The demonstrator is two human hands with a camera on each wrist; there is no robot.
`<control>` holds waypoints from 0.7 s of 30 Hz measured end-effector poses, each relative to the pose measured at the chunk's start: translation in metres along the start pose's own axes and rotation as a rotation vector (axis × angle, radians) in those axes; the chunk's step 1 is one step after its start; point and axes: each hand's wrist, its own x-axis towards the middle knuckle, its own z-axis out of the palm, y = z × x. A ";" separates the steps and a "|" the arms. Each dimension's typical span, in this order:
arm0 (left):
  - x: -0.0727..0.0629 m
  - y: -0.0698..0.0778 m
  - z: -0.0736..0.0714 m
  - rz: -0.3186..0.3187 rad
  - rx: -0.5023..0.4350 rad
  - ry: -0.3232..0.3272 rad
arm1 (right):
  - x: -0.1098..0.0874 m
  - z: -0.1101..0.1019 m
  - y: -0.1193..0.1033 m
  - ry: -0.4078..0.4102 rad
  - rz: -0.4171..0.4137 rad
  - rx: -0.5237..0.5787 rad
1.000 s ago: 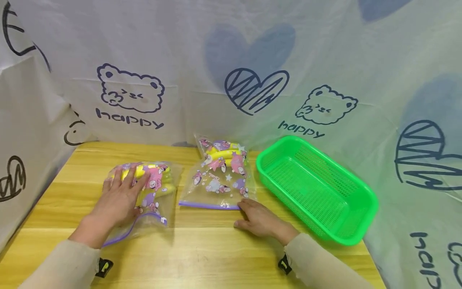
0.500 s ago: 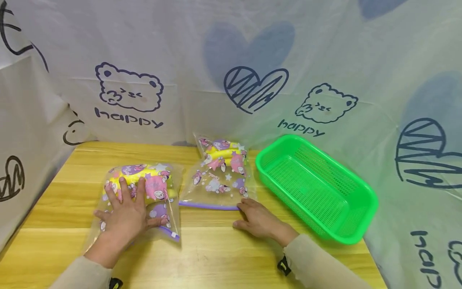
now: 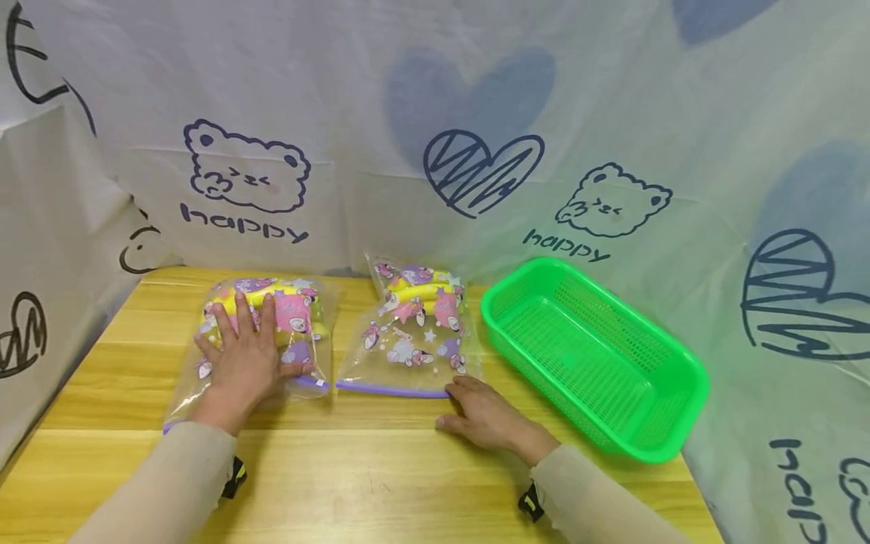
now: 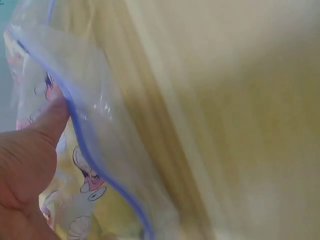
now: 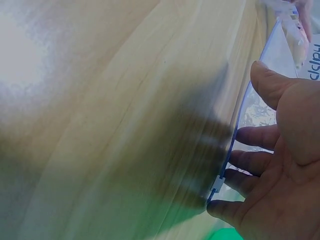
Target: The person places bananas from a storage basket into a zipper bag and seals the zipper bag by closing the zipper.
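A clear zip bag [image 3: 295,310], printed with pink and purple figures and filled with banana-like yellow things, lies at the left. On top of it rests my left hand [image 3: 241,366], its fingers spread and straight. The left wrist view shows the thumb [image 4: 52,120] at the bag's purple zip strip [image 4: 87,150]. A second bag of the same kind [image 3: 401,344] lies flat in the middle, yellow things bunched at its far end. My right hand [image 3: 492,415] touches the right end of its zip strip, fingers loosely extended, thumb apart. A white slider [image 5: 218,183] sits near these fingertips.
At the right a green mesh basket [image 3: 584,363] stands slanted on the wooden table [image 3: 381,483], with nothing in it. Behind the table hangs a pale cloth [image 3: 367,91] with bear and heart drawings.
The left bag, first partly folded, now lies flatter. My left hand shifted right and nearer, then moved away from me with the bag. My right hand has stayed at the middle bag's corner.
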 end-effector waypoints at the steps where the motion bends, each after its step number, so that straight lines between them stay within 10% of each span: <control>1: 0.002 -0.001 -0.001 0.010 0.004 -0.008 | 0.000 0.001 0.000 -0.003 0.001 0.001; 12: -0.017 0.005 -0.018 0.079 0.007 -0.136 | -0.008 -0.003 0.003 0.018 0.006 0.013; 21: -0.046 0.009 -0.012 0.076 -0.060 -0.079 | -0.021 -0.010 0.000 0.307 -0.044 -0.026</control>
